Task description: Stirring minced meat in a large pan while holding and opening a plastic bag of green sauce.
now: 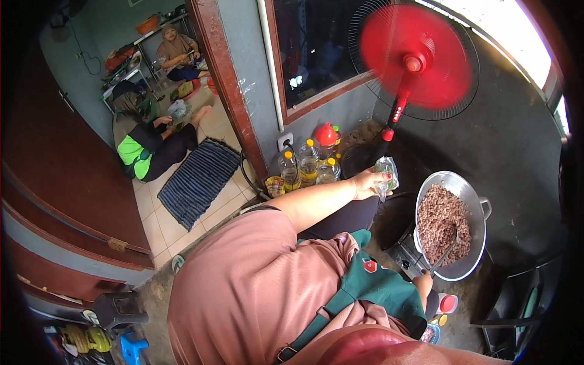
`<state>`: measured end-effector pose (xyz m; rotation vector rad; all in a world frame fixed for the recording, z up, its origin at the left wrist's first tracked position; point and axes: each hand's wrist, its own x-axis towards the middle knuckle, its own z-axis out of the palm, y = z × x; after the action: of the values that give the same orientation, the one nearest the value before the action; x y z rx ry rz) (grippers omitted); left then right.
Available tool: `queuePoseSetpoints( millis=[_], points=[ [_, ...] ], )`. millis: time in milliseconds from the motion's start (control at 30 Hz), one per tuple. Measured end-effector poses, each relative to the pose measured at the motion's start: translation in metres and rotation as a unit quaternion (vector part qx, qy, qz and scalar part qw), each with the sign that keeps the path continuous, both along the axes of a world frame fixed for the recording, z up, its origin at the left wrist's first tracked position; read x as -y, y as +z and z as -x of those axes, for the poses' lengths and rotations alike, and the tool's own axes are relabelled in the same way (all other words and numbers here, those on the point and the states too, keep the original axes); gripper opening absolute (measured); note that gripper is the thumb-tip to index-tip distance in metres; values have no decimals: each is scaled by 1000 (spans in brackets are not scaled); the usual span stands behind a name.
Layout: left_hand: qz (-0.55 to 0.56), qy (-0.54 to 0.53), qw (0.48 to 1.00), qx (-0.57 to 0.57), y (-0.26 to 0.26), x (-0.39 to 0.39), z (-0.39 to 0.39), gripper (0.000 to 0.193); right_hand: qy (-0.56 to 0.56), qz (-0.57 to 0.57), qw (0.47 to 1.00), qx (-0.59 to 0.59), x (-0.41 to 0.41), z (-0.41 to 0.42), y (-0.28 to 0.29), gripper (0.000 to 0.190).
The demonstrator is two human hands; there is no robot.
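My left hand (365, 183) is closed around a small clear plastic bag (387, 175) with something green in it. It is held out near the base of the fan, to the left of the wok. In my right hand (424, 282) is the handle of a long metal spatula (445, 256), whose far end is buried in the food. A large metal wok (477, 237) sits tilted in my view on a gas stove (407, 263). Heaped inside it are many small brownish-pink pieces of food (440, 219), some ring-like.
A red standing fan (413, 64) spins behind the wok. Oil bottles (309, 159) and a red funnel (326, 135) stand by the wall. Lidded tubs (448, 304) are near my right hand. Two people (146, 141) sit beyond the doorway, past a dark mat (200, 180).
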<state>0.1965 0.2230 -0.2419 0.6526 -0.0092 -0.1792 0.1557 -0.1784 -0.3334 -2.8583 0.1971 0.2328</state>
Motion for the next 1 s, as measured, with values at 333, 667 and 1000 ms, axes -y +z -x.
queuePoseSetpoints(
  millis=[333,667,1000],
  points=[
    [-11,-6,1000,11,-1,4,-1,24,11,-5,1000,20,11,0,-13,39],
    [-18,-10,1000,13,1,9,-2,23,18,-10,1000,10,11,2,-8,40],
    [-11,-14,1000,19,0,9,-2,23,13,-20,1000,14,15,0,-16,40]
  ],
)
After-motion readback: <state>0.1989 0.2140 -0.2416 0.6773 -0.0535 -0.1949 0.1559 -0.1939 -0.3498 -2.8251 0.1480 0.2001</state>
